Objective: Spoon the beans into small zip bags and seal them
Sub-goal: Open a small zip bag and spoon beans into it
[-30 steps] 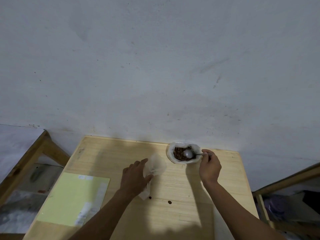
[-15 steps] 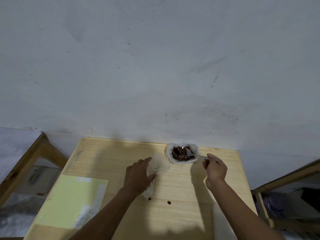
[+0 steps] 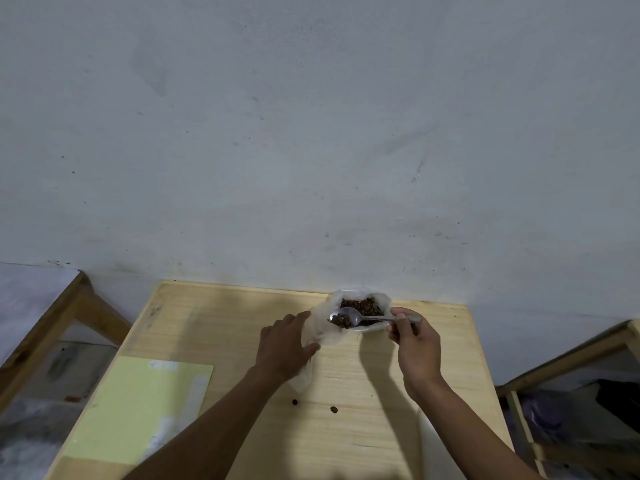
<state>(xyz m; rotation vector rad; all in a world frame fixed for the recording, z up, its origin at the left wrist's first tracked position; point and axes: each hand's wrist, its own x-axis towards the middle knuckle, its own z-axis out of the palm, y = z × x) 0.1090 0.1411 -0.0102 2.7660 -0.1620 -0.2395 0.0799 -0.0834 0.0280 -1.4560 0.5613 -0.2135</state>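
A white bag of brown beans (image 3: 363, 305) stands open at the table's far edge by the wall. My right hand (image 3: 414, 344) grips the handle of a metal spoon (image 3: 349, 317) whose bowl carries beans, lifted at the bag's front left rim. My left hand (image 3: 285, 344) holds a small clear zip bag (image 3: 320, 329), its mouth turned toward the spoon and its lower end trailing under my palm.
The wooden table (image 3: 381, 427) carries a pale green sheet (image 3: 138, 407) at the front left and two loose beans (image 3: 334, 409) near the middle. Wooden frames stand to the left (image 3: 62, 323) and right (image 3: 568, 355). A grey wall rises right behind the table.
The spoon has come up out of the bean bag, loaded, and moved left toward the zip bag. My left hand has raised the zip bag's mouth nearer the spoon.
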